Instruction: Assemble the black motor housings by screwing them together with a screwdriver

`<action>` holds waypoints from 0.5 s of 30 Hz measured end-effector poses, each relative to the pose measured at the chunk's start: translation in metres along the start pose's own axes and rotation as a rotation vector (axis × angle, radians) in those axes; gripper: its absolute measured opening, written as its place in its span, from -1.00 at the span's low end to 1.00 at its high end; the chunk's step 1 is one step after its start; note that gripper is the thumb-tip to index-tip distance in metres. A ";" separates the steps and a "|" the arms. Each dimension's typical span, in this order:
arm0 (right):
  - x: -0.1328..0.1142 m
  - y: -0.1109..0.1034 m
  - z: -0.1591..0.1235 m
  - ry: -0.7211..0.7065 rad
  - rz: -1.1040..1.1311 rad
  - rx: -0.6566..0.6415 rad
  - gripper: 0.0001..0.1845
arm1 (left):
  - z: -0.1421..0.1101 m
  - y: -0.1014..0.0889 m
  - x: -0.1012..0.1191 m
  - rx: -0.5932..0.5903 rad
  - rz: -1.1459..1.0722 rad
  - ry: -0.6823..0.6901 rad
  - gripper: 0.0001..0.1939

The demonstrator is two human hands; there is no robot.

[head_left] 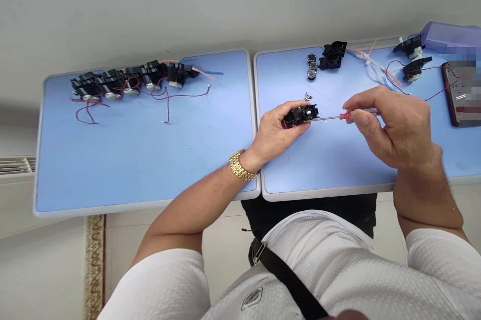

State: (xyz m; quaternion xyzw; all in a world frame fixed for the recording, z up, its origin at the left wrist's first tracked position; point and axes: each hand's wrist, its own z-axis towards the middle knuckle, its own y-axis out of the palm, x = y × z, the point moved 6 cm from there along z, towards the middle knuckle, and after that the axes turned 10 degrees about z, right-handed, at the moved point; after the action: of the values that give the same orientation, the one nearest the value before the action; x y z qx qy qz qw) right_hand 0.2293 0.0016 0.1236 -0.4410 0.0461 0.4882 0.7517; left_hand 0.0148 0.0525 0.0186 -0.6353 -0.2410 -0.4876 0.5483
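My left hand grips a small black plastic motor housing with red wire at its underside. My right hand pinches a red-handled precision screwdriver, and its thin steel shaft reaches the housing's right end. A few tiny screws lie on the blue tabletop just above the housing. Farther back stand several round metal parts and black plastic housings. Part of the housing is hidden by my left fingers.
A row of black motor units with twisted red wires lies along the back of the left blue folding table. On the right table are clear tubing, a phone and a purple container.
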 end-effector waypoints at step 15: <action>0.005 -0.005 -0.003 -0.051 -0.106 0.118 -0.61 | 0.000 0.003 0.004 -0.034 -0.011 0.011 -0.61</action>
State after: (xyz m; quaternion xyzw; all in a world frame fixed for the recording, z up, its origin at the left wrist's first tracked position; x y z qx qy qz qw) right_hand 0.2365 0.0025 0.1225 -0.3852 0.0322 0.4554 0.8020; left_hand 0.0186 0.0506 0.0208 -0.6404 -0.2331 -0.4981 0.5362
